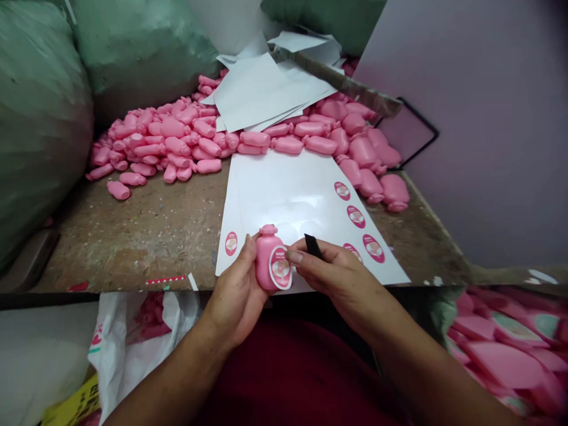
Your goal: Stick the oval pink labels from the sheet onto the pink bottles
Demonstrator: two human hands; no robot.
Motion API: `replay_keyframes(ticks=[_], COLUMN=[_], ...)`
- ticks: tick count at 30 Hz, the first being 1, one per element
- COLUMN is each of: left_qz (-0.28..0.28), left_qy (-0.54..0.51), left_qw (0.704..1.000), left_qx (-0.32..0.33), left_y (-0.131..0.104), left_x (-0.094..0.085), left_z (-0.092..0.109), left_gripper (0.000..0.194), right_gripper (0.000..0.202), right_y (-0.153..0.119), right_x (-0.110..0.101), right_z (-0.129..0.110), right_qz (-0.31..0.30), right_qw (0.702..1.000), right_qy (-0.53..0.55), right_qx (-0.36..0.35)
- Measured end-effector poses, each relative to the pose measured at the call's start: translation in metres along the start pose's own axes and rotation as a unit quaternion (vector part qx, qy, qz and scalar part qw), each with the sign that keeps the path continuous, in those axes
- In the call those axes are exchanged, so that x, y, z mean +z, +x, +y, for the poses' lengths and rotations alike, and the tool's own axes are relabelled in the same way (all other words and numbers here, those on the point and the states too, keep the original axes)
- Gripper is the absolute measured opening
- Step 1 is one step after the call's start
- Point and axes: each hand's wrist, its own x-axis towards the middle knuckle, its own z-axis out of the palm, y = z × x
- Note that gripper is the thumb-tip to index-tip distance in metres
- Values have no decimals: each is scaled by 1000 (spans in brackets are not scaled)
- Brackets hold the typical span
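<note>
Grips the pink bottle point(263, 254) nearly upright in the left hand point(237, 299) at lower center, apparently to steady its front, and brings pinched fingertips of the right hand point(348, 281), also clasping a black strip point(313, 245), to the oval label point(280, 271). Has the sticker sheet point(284, 189) flat at center, bottle pile point(173, 127) beyond at upper left, probably for easy reach.

"BABY" on the bottle's round label point(281, 269)
</note>
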Motion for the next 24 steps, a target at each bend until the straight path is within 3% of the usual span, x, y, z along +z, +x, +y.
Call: replay_keyframes(ticks=[8, 24], left_qz=[-9, -13], left_qy=[5, 17], left_qw=[1000, 999], left_qx=[5, 26], left_y=[1, 3], left_x=[6, 2], left_z=[0, -5], left_gripper=[41, 38], right_gripper=[28, 29], right_y=[7, 12], right_x=[0, -1], right_z=[7, 8], right_qz=[-9, -1], right_qw=[999, 999], right_qy=[38, 46], right_qx=[18, 22])
